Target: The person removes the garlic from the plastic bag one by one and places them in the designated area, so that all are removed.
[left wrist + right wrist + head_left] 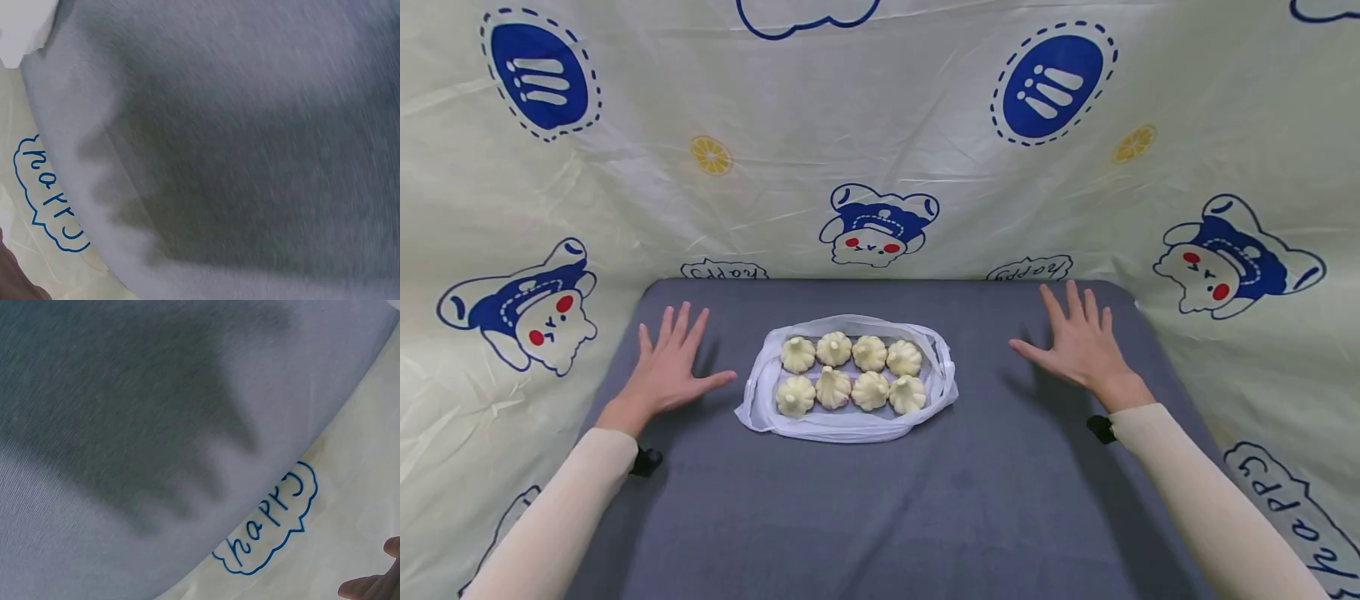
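So the buns (852, 373), eight of them in two rows of four, are sitting in a thin white plastic bag (752, 408) that's lying opened out in the middle of the grey table (880, 517). They're looking soft and squishy to me, probably light too, so I'm guessing a pinch would dent them; cupping one low around the sides seems safer than grabbing the twisted top. The bag is looking flimsy and slippery, and its loose rim is probably the spot to take hold of. The left hand (664, 371) is resting flat just beside the bag, fingers spread wide, holding nothing. The right hand (1078, 342) is doing the same a bit further off on the other side. Cartoon-print cloth (880, 125) is hanging all around behind.
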A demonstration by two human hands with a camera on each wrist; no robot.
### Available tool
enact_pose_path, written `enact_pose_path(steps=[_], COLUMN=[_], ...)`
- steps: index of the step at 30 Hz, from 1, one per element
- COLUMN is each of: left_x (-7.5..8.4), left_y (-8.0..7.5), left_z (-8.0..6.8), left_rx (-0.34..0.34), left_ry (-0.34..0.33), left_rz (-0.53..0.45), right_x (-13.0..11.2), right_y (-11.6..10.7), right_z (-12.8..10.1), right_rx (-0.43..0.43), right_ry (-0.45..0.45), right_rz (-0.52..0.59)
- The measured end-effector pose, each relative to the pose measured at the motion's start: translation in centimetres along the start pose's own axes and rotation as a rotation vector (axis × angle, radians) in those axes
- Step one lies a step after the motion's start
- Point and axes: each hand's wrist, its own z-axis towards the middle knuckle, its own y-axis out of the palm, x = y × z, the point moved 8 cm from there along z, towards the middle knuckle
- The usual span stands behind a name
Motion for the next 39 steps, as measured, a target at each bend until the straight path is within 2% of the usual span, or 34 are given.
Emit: enact_pose_path(steps=[11,23,30,39], left_x=[1.9,4.8,5.9,7.0], left_y=[1.1,5.0,6.8,8.1], left_z=[-0.6,-0.7,-0.6,-0.3], left_rx=[0.036,0.035,0.013,-0.038], left_ry=[0.026,0.064,0.045,0.054], left_rz=[-0.161,-0.389,-0.452,-0.500], right_x=[-2.4,-3.7,-4.2,-6.3], right_y=[0.4,0.4,0.6,0.7], right_z=[0.1,-0.1,-0.1,-0.1], right_rx=[-0.018,-0.022,-0.027,-0.043], right_ry=[-0.037,-0.056,-0.060,-0.097], right_rz=[0.029,0.030,0.031,0.045])
